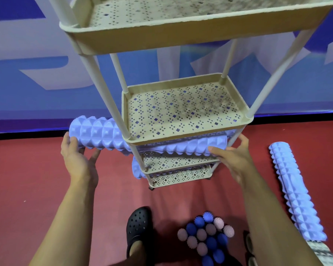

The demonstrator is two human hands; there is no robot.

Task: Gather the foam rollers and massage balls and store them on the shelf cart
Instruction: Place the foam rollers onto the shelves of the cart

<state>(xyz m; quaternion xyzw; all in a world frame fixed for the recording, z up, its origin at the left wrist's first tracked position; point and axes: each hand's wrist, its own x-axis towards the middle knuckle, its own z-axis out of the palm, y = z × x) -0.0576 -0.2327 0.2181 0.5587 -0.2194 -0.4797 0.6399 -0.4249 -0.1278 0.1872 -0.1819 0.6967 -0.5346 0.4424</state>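
**Roller going onto the cart's third shelf**

Roller (96, 131), pale blue with a ridged surface, lies crosswise on the third shelf down of the beige shelf cart (183, 120), under the second perforated tray. Its left end sticks well out past the cart's front left post; its right end reaches the right posts. The left hand (75, 156) cups the projecting left end, fingers curled round it from below and thumb on the near side. The right hand (233, 156) is at the right end, fingers straight and pressed against the end of the roller, thumb up by the post.

A second blue roller (137, 169) lies on a shelf lower down, its end poking out to the left. A third roller (294, 191) lies on the red floor (27, 179) to the right of the cart, well apart from it. Near the person's feet, a cluster of spiky massage balls (206, 235), dark blue and pale pink, sits on the floor beside a black clog (138, 227). Behind the cart stands a blue-and-white wall (37, 64).
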